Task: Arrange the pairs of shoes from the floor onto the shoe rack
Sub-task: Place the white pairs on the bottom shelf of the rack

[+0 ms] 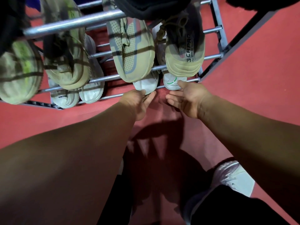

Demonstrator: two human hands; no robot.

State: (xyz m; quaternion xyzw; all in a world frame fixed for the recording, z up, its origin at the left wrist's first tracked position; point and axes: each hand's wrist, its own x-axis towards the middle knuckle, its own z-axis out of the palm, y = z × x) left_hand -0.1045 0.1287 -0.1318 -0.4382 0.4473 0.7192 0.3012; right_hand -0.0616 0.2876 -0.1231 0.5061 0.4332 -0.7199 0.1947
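Your left hand (140, 102) and right hand (186, 101) are bare, forearms (90, 148) too; you wear black trousers (235, 208) and a white sneaker (233, 177).

Place: I read indoor shoe storage; home or gym, cannot tell.
Floor: red ribbed matting (253, 82).
Fixture: tiered metal-tube shoe rack (73, 23), loaded with sneakers (133, 51).

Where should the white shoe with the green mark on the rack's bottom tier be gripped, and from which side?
Probably by its near end, the only part of the white shoe with the green mark clear of the beige shoe overhanging it. Come in low from the front, where the right hand is, thumb on top, fingers beneath; the rack rails block other sides.
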